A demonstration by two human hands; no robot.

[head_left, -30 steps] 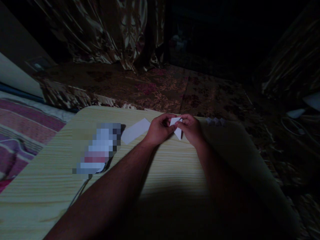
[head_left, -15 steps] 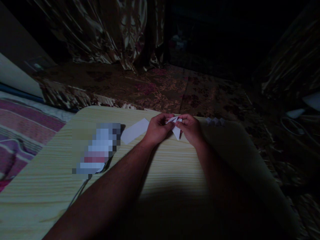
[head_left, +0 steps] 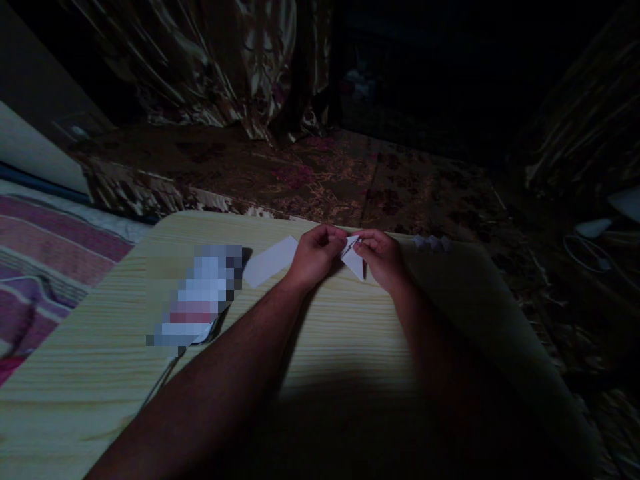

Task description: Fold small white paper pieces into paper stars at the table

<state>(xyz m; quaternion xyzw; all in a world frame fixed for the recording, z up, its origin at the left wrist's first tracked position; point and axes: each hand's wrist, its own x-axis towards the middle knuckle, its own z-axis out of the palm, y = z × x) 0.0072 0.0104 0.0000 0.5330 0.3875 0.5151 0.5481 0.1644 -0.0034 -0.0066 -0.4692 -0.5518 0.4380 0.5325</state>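
Observation:
Near the far edge of the wooden table [head_left: 345, 333], a folded piece of white paper [head_left: 355, 265] is pinched between both hands. My left hand [head_left: 316, 255] grips its left side, thumb and fingers closed. My right hand [head_left: 381, 257] holds the right side, with the thumb pressed on the near face. A pointed corner of the paper sticks out toward me below the fingers; its upper part is partly hidden by them. Just left of my left hand lies a flat white paper strip [head_left: 271, 262], its right end close to that hand.
A pixelated phone-like object [head_left: 203, 293] with a cable lies on the table's left. Several small folded paper pieces [head_left: 432, 243] stand in a row at the far right. Beyond are a patterned cloth-covered ledge [head_left: 320, 167], a curtain [head_left: 260, 67] and a striped bedspread [head_left: 40, 253] at left.
The folded paper has turned slightly, its flaps lying closer together, and its lower point has shifted a little to the right. Both hands keep hold in nearly the same place.

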